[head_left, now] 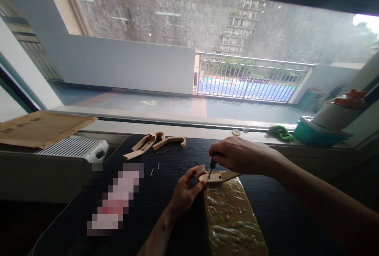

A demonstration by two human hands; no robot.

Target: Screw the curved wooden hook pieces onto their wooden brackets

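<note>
My right hand [229, 154] is closed around the dark handle of a screwdriver [211, 165]. Its tip points down into a hole near the curved end of a wooden hook [213, 178]. With thumb and fingers, my left hand [186, 189] grips that curved end from the left. The hook lies across the far end of a box wrapped in clear tape [233, 216], whose top is dotted with small holes or marks. Whether a screw sits under the screwdriver tip, I cannot tell.
More wooden hooks [142, 147] lie at the back of the black table [166, 216], with several loose screws [158, 166] before them. A blurred pinkish item is at left. On the sill are a tape roll [236, 132], a green cloth [281, 133] and a teal container [321, 133].
</note>
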